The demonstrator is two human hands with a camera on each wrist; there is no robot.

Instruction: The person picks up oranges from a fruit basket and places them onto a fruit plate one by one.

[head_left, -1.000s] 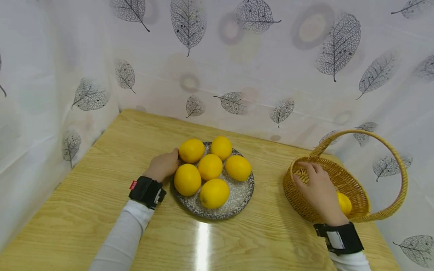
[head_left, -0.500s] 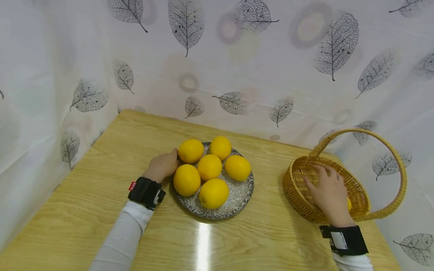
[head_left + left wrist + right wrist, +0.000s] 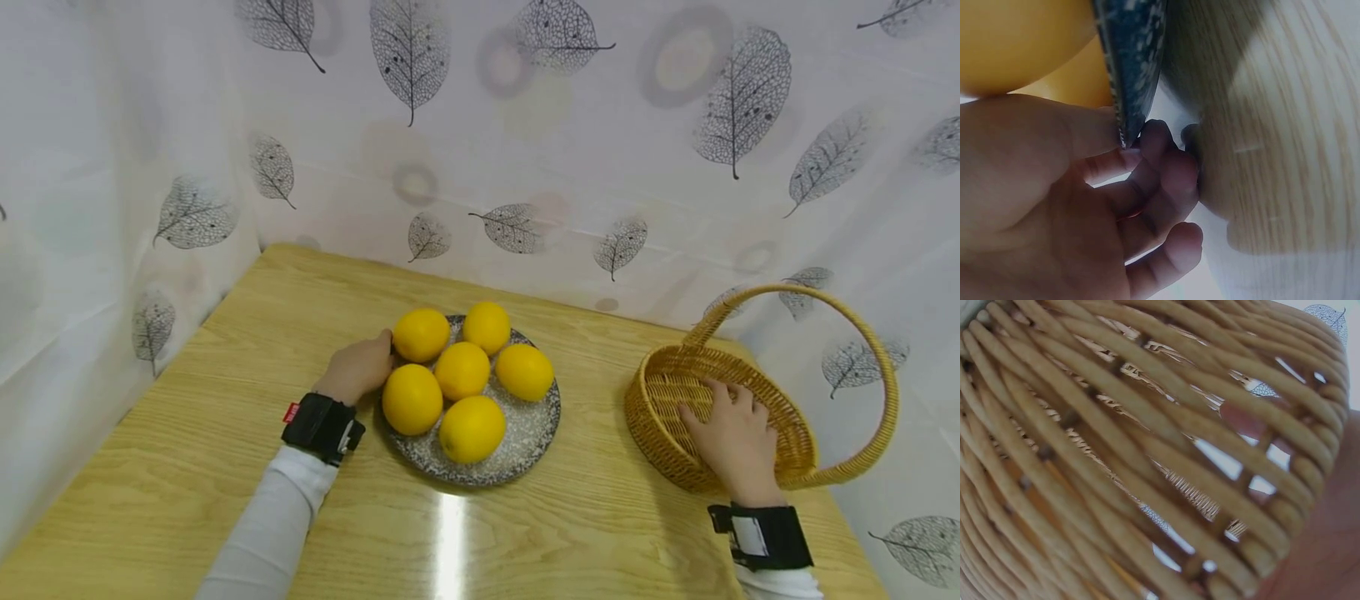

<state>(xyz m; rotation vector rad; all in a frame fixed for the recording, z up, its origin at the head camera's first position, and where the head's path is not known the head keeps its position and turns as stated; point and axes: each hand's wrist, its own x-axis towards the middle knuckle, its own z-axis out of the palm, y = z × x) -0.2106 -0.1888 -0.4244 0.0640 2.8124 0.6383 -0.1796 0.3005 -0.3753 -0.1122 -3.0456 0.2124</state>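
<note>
A round speckled grey plate [image 3: 525, 437] on the table holds several yellow lemons [image 3: 462, 371]. My left hand [image 3: 356, 371] grips the plate's left rim. In the left wrist view its thumb lies over the plate edge [image 3: 1135, 69], with the fingers [image 3: 1179, 172] curled below. My right hand [image 3: 735, 437] reaches down into a wicker basket [image 3: 652, 442], its fingers spread and slightly bent. A lemon inside is hidden beneath that hand in the head view; only orange-yellow shows through the weave [image 3: 1041, 500] in the right wrist view.
The basket's tall arched handle [image 3: 888, 392] rises at the right, beside the hand. A pale wooden table [image 3: 600, 533] carries everything. A white curtain with leaf prints [image 3: 517, 150] hangs along the back and both sides.
My right hand has moved rightward and lower inside the basket, covering the lemon that showed there earlier. The left hand stays at the plate rim.
</note>
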